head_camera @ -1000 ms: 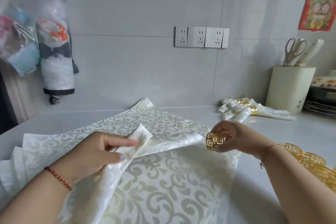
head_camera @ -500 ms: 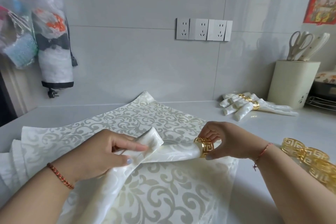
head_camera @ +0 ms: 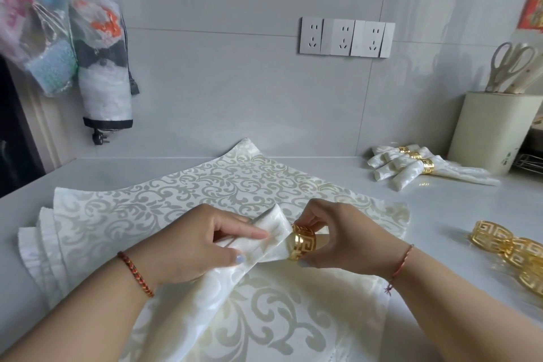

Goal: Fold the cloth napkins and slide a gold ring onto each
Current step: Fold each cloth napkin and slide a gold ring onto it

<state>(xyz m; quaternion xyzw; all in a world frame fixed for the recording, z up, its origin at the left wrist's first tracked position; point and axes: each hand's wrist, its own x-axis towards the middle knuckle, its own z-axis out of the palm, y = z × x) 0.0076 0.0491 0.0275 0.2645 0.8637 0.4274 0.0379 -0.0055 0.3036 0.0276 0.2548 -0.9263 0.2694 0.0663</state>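
— Left hand (head_camera: 202,244) first: where is it?

— Nearest to us, curled round the folded cream damask napkin (head_camera: 264,239), thumb under, fingers flat on top, pinching the bundle just short of its tip. Forearm comes in from the lower left, wrist a little raised.

— And the right hand (head_camera: 340,236)?

— Just across from it, fingertips and thumb pinching the gold openwork napkin ring (head_camera: 304,242) by its rim. The ring sits over the napkin's narrow end, its opening facing the left hand.

— So what does the next move turn on?

— The napkin's long axis. It runs from lower left up to the right, straight through the ring. I'd say the ring has to travel leftward along that line, toward the left hand, while the left hand holds the cloth taut against it. The right hand is the one on the ring; the two hands are nearly touching.

— Beyond them?

— A flat stack of unfolded cream patterned napkins (head_camera: 235,182) under both hands on the pale counter (head_camera: 440,203). Spare gold rings (head_camera: 505,247) lie to the right, and farther back, near the wall, finished napkins in their rings (head_camera: 411,166).
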